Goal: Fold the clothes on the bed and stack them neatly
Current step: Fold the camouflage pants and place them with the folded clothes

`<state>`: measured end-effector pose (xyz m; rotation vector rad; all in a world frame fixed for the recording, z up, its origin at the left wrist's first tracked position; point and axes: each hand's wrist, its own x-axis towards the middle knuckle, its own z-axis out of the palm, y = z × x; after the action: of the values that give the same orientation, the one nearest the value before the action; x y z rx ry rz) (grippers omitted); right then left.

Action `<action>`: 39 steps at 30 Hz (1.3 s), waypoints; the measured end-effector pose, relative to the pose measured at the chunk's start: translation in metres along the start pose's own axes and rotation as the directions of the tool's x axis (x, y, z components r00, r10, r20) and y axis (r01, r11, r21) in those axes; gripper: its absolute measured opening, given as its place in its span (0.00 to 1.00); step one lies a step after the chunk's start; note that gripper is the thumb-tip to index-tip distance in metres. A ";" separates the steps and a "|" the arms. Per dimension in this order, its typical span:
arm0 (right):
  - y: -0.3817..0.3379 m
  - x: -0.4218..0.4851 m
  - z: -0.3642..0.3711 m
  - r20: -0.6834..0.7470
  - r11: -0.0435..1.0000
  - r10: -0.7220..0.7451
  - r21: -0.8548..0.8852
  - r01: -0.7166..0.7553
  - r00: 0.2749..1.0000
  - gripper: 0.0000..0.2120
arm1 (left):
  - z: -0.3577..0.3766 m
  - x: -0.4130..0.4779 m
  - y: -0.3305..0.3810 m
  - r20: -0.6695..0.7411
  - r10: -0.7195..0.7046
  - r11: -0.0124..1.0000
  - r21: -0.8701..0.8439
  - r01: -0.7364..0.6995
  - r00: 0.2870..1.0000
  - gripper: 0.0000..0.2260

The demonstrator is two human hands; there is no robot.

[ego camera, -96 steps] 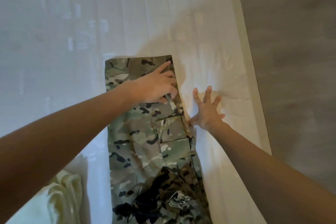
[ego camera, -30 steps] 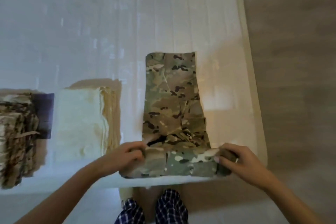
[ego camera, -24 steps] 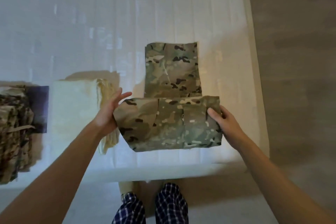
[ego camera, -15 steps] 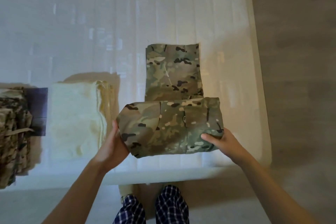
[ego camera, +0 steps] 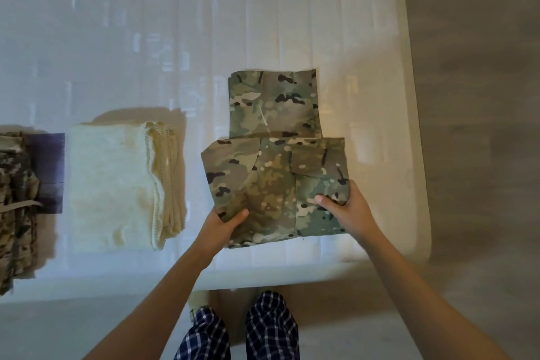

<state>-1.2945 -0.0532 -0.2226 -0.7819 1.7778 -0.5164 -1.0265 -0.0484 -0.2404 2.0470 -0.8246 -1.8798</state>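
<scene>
Camo trousers lie on the white bed, right of centre, near the bed's near edge. Near part is folded over into a wide block w/ a flap pocket on its right half; far part sticks out beyond it as a narrower strip, flat on the sheet.

Left hand pinches the near-left corner of the folded block: thumb on top, fingers under the cloth. Right hand grips the right edge of the block, thumb pressed flat on top, fingers curled round the edge & mostly hidden under it. Both forearms reach in from the near side.

Left of the trousers, apart from them, a folded cream stack w/ layered edges showing on its right side. Further left, at the frame edge, a camo pile lying partly over a dark purple item, prob. a folded garment, too dim to tell.

Wood-look floor runs along the bed's right side. Checked trouser legs show at the near edge, below the bed.
</scene>
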 end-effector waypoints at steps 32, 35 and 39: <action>-0.097 -0.008 -0.090 0.649 0.870 0.006 -0.378 0.315 0.761 0.19 | -0.052 -0.046 0.120 0.689 -0.035 0.797 0.456 -0.395 0.724 0.13; -0.103 0.035 -0.080 0.351 0.952 -0.039 -0.271 0.141 0.935 0.20 | -0.058 -0.004 0.144 0.374 0.156 0.914 0.297 -0.278 0.914 0.17; -0.076 0.055 -0.029 -0.084 0.960 -0.090 -0.274 0.064 0.992 0.24 | -0.031 0.035 0.128 -0.148 0.396 0.850 0.433 -0.300 0.906 0.18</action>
<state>-1.3133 -0.1458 -0.1978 -1.0346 1.9382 -0.3704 -1.0266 -0.1774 -0.1969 2.0936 -1.5027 -1.3216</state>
